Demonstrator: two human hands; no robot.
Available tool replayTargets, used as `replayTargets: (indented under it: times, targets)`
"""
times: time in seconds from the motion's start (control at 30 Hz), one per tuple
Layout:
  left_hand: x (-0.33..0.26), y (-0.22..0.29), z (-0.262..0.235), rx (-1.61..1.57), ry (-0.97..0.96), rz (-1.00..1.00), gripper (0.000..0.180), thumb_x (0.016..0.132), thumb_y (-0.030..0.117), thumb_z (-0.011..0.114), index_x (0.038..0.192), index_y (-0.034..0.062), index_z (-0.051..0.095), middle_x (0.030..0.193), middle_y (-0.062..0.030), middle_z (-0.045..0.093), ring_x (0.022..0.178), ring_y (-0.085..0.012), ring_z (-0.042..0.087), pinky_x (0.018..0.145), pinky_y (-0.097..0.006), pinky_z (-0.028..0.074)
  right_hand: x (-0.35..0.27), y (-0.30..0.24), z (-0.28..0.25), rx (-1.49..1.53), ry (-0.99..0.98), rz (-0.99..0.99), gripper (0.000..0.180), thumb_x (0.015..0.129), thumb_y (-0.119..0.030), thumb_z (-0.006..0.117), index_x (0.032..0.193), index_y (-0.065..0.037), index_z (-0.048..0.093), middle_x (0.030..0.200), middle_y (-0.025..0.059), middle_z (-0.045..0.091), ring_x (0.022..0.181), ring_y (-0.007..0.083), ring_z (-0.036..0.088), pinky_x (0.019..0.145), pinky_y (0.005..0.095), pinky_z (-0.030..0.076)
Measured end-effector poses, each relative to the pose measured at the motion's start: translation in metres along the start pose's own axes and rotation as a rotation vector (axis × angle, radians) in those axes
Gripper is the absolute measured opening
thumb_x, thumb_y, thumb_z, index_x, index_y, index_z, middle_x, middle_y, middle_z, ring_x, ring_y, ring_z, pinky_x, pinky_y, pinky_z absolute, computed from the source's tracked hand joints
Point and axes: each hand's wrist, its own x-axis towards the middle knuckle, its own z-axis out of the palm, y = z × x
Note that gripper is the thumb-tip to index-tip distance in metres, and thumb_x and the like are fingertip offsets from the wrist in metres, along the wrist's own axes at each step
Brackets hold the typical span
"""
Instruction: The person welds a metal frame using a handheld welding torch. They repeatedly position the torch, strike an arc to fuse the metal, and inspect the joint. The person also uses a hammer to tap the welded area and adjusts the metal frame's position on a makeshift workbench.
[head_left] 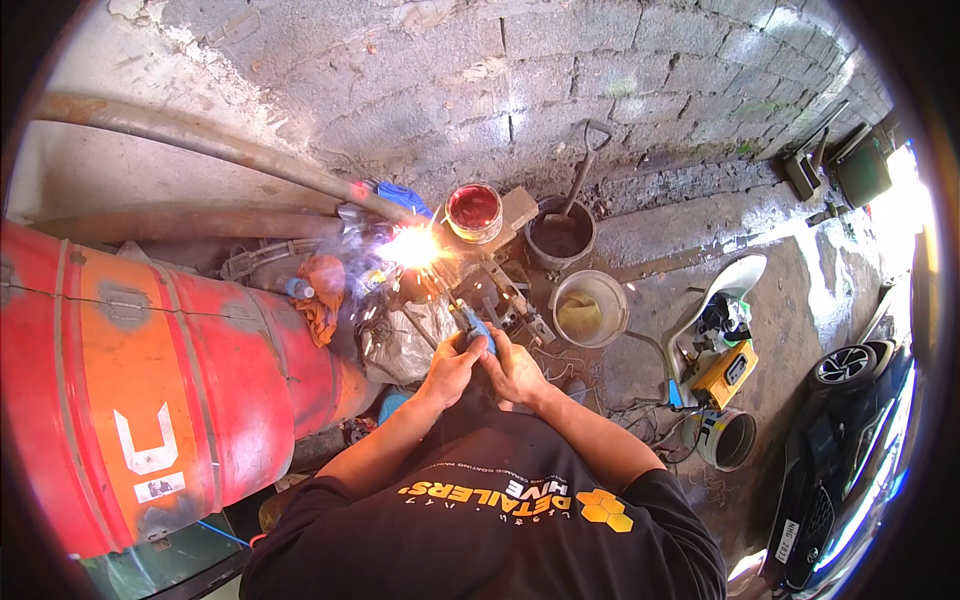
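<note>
Both my hands are wrapped round the blue handle of a welding electrode holder (472, 325), which points away from me. My left hand (452, 372) grips it from the left and my right hand (515, 372) from the right. Beyond its tip a bright welding arc (415, 246) throws sparks, and the glare hides the metal there. Just right of the arc, a tin of red paint (473, 212) stands close to a block (515, 212). Metal pieces (510, 290) lie ahead of my right hand.
A large red and orange drum (190, 390) fills the left side. Pipes (230, 150) run along the block wall (560, 70). Right of my hands stand a dark bucket with a shovel (560, 235), a pale bucket (590, 310) and a yellow machine (725, 375). A dark car (840, 470) is farther right.
</note>
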Motion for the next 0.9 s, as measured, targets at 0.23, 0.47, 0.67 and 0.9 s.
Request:
replayTargets:
  times: [0.23, 0.47, 0.67, 0.9]
  targets:
    - [0.0, 0.001, -0.004, 0.195, -0.103, 0.096, 0.038, 0.099, 0.024, 0.068, 0.129, 0.0008, 0.062, 0.104, 0.0, 0.066, 0.093, -0.0088, 0.059, 0.089, -0.028, 0.049, -0.004, 0.009, 0.004, 0.013, 0.062, -0.027, 0.054, 0.101, -0.031, 0.053, 0.142, 0.0, 0.038, 0.108, 0.0323, 0.066, 0.099, 0.0516, 0.063, 0.084, 0.0548, 0.052]
    - [-0.007, -0.003, 0.003, 0.013, -0.047, 0.059, 0.043, 0.099, 0.024, 0.069, 0.132, -0.0007, 0.058, 0.118, -0.0031, 0.065, 0.104, -0.0115, 0.06, 0.096, -0.029, 0.048, -0.004, 0.013, 0.007, -0.054, 0.064, -0.081, 0.055, 0.102, -0.035, 0.051, 0.141, 0.001, 0.039, 0.103, 0.0315, 0.067, 0.095, 0.0516, 0.064, 0.082, 0.0544, 0.052]
    - [-0.002, -0.011, -0.004, -0.027, -0.033, 0.022, 0.042, 0.099, 0.023, 0.068, 0.132, -0.0004, 0.058, 0.121, -0.0046, 0.065, 0.109, -0.0135, 0.06, 0.099, -0.031, 0.048, -0.003, 0.002, 0.001, -0.034, 0.028, -0.04, 0.055, 0.102, -0.032, 0.053, 0.142, 0.002, 0.038, 0.103, 0.0317, 0.067, 0.096, 0.0507, 0.065, 0.082, 0.0538, 0.052]
    - [-0.002, -0.009, -0.006, -0.062, -0.035, 0.014, 0.042, 0.099, 0.024, 0.068, 0.133, 0.0, 0.059, 0.119, -0.004, 0.065, 0.107, -0.0131, 0.061, 0.097, -0.031, 0.048, 0.001, 0.007, 0.004, -0.056, 0.037, -0.072, 0.055, 0.102, -0.031, 0.052, 0.142, 0.003, 0.037, 0.102, 0.0327, 0.067, 0.093, 0.0508, 0.065, 0.08, 0.0544, 0.053]
